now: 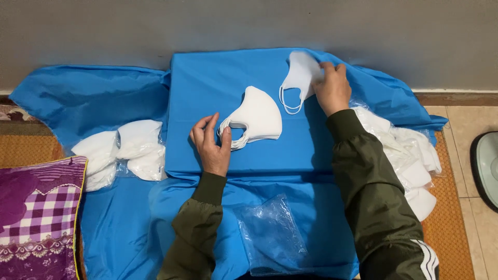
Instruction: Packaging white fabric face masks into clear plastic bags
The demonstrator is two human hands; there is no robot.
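Head view: your left hand (210, 145) rests on the blue cloth (218, 78), fingers curled round the ear loops at the left end of the mask stack (257, 116); thumb and fingertips pinch the loops, so it's grasping the stack. The stack lies mid-cloth, on the raised flat part. Your right hand (332, 88) is further back and to the right, pinching the edge of a single mask (300, 78), which lies flat with its loop toward the stack, near it but apart. Left of the raised part: a bagged pile (122, 150) of white masks on the cloth. Right, beside your right forearm: a loose pile (407, 155), partly in clear plastic. Empty clear bag (272, 236) between your forearms. Purple checked cushion (39, 218) lower left.
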